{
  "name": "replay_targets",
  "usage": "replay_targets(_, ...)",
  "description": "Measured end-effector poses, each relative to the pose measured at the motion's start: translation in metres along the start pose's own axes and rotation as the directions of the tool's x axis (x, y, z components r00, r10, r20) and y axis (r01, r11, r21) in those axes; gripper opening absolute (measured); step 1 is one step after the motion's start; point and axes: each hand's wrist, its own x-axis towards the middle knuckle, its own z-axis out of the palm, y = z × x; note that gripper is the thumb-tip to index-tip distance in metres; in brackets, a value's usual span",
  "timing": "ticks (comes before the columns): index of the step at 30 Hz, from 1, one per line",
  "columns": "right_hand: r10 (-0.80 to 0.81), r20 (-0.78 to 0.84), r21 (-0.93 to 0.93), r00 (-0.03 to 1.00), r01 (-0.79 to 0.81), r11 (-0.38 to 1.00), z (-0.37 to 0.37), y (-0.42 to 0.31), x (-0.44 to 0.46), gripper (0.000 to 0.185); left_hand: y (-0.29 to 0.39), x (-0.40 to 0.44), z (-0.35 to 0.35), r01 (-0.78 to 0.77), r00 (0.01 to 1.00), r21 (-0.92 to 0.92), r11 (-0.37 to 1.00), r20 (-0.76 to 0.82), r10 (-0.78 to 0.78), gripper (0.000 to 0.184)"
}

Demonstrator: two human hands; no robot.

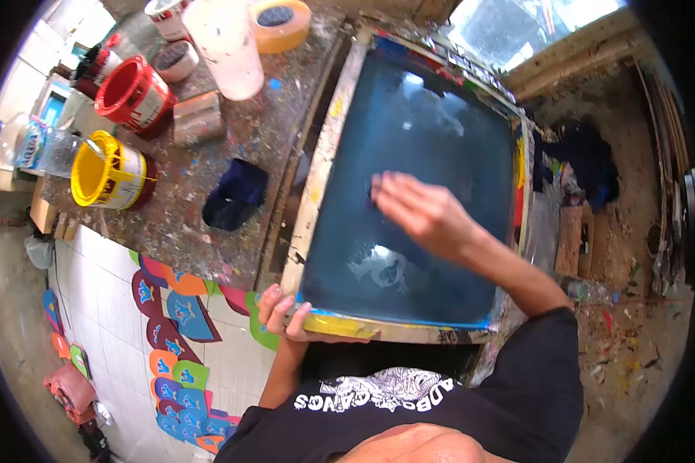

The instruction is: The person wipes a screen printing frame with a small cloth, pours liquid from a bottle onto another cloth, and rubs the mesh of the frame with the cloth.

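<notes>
the wooden frame (315, 185) was gripped at its near left corner by the curled left hand (286, 315), likely so it would not slip, while a dark rag (374, 190) was pinched against the screen (440, 270) by the bunched right hand (423, 212).

The brand name "AQUA" stands on the label of a clear plastic bottle (31, 145) at the far left of a paint-marked workbench (181, 201). Large white capitals curve across the chest of a black T-shirt (440, 417), upside down to the camera and only partly legible, with "GS" seeming to close the line. Print also marks the labels of a red can (140, 104) and a yellow can (112, 174), its words too small and blurred to read
</notes>
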Motion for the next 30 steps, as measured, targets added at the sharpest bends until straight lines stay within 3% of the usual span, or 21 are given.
replay_targets(1,-0.018,-0.113,-0.031,0.993,0.014,0.999,-0.002,0.022,0.029,0.033,0.001,0.002,-0.002,-0.017,1.0,0.022,1.0,-0.024,0.017,0.054)
replay_targets(3,-0.11,-0.374,-0.193,0.921,0.039,0.981,-0.037,0.047,0.099,0.033,0.007,0.014,0.002,-0.01,0.999,0.071,0.997,-0.044,0.013,0.081)
replay_targets(4,-0.156,-0.51,-0.225,0.846,0.044,0.973,-0.052,0.055,0.131,0.034,0.007,0.017,0.0,-0.029,0.997,0.103,0.994,-0.073,0.037,0.081)
replay_targets(5,-0.278,-0.654,-0.315,0.703,0.08,0.946,-0.068,0.064,0.166,0.033,0.006,0.018,-0.002,-0.014,0.999,0.024,1.0,-0.041,0.015,0.076)
replay_targets(7,-0.402,-0.765,-0.431,0.504,0.063,0.9,-0.106,0.072,0.223,0.031,0.006,0.015,-0.002,-0.029,0.999,-0.034,0.999,-0.024,0.028,0.073)
replay_targets(8,-0.417,-0.822,-0.383,0.388,0.164,0.909,-0.117,0.081,0.256,0.037,0.006,0.01,0.0,-0.004,0.999,-0.046,0.999,-0.045,0.002,0.068)
replay_targets(11,-0.36,-0.911,-0.318,0.203,0.213,0.924,-0.148,0.112,0.334,0.03,0.004,0.009,0.0,0.003,0.999,-0.023,1.0,-0.043,-0.004,0.063)
replay_targets(13,-0.249,-0.897,-0.254,0.364,0.037,0.967,-0.132,0.169,0.378,0.026,0.005,0.012,0.003,-0.013,0.998,-0.026,1.0,-0.056,0.011,0.062)
replay_targets(14,0.034,-0.734,-0.101,0.678,-0.159,0.982,-0.119,0.191,0.386,0.026,0.007,0.008,-0.001,0.005,0.999,0.0,1.0,-0.035,-0.005,0.063)
replay_targets(15,0.349,-0.441,-0.023,0.827,-0.399,0.916,-0.106,0.211,0.388,0.026,0.004,0.005,-0.002,0.013,1.0,0.015,1.0,-0.014,-0.013,0.063)
replay_targets(16,0.281,-0.53,0.027,0.8,-0.316,0.948,-0.067,0.24,0.385,0.027,-0.003,-0.001,-0.003,-0.022,1.0,0.068,0.997,-0.018,0.024,0.07)
replay_targets(17,0.218,-0.611,0.052,0.761,-0.236,0.97,-0.036,0.263,0.369,0.032,-0.001,0.001,-0.006,-0.034,0.999,0.002,0.999,0.013,0.033,0.07)
replay_targets(19,0.275,-0.557,0.003,0.784,-0.329,0.944,-0.025,0.243,0.292,0.034,0.008,0.01,0.0,0.014,0.999,0.035,0.999,-0.04,-0.012,0.07)
replay_targets(22,0.317,-0.455,-0.022,0.832,-0.366,0.93,-0.017,0.233,0.169,0.036,-0.009,-0.028,0.007,0.02,1.0,-0.035,0.999,-0.013,-0.02,0.085)
replay_targets(24,0.422,-0.37,-0.025,0.828,-0.463,0.886,-0.007,0.244,0.091,0.036,-0.03,-0.048,0.017,0.053,0.989,0.079,0.995,-0.139,-0.042,0.066)
replay_targets(25,0.357,-0.434,-0.043,0.827,-0.415,0.909,-0.012,0.252,0.048,0.035,-0.044,-0.051,0.016,0.025,0.985,0.106,0.994,-0.172,-0.006,0.057)
replay_targets(26,0.398,-0.432,-0.08,0.81,-0.474,0.877,-0.018,0.256,0.003,0.032,-0.057,-0.053,0.015,-0.002,0.978,0.134,0.991,-0.205,0.029,0.048)
replay_targets(28,0.588,-0.364,-0.16,0.722,-0.671,0.724,-0.049,0.258,-0.081,0.03,-0.083,-0.05,0.013,-0.094,0.972,0.107,0.99,-0.207,0.115,0.039)
replay_targets(30,0.626,-0.467,-0.223,0.624,-0.768,0.6,-0.072,0.268,-0.166,0.032,-0.102,-0.042,0.016,-0.308,0.903,0.178,0.935,-0.253,0.346,0.036)
